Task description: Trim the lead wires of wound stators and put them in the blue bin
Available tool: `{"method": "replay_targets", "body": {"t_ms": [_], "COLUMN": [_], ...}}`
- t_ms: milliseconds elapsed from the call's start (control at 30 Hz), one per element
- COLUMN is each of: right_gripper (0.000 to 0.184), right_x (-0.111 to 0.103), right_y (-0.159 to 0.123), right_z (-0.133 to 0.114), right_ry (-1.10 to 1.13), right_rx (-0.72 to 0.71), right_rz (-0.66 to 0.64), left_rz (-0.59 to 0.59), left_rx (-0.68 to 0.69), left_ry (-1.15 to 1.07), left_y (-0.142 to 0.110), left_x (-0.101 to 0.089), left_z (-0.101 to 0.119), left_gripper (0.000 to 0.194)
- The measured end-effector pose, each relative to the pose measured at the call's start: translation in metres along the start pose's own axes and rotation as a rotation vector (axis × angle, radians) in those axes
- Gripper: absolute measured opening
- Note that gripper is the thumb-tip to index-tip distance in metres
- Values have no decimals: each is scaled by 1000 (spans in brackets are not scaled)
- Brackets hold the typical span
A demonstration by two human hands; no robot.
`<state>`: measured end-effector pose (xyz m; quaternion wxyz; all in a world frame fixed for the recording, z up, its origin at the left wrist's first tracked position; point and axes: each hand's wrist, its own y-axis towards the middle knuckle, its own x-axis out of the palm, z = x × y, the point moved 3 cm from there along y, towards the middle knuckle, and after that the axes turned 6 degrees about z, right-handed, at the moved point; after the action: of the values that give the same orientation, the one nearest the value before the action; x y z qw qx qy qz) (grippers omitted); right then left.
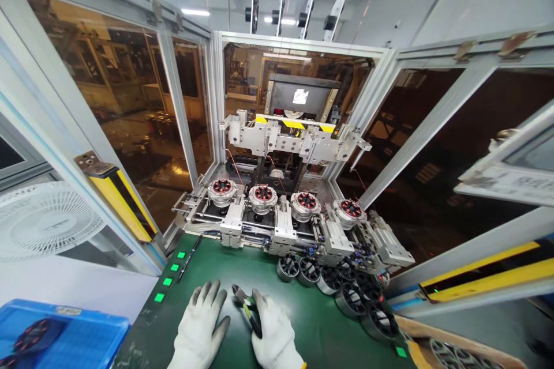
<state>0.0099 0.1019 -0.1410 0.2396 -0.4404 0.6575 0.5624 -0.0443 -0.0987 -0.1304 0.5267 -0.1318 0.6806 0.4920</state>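
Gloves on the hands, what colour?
White with grey coated fingertips; the left glove shows this best in the head view.

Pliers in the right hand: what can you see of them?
The pliers have dark metal jaws aimed forward and to the person's left, and handles with green and black grips running back toward the palm. They sit tilted in the white-gloved right hand, which wraps them, over the green bench mat. Whether they touch the mat can't be seen.
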Motion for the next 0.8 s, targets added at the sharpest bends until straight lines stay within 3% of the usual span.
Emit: {"method": "replay_targets", "body": {"t_ms": [800], "right_gripper": [81], "right_x": [6], "right_y": [-5], "right_z": [4], "right_ry": [-16], "right_rx": [20], "right_rz": [-8], "left_rz": [13], "left_rx": [4], "left_ry": [11], "left_y": [0], "left_x": [0], "left_z": [0], "left_gripper": [47]}}
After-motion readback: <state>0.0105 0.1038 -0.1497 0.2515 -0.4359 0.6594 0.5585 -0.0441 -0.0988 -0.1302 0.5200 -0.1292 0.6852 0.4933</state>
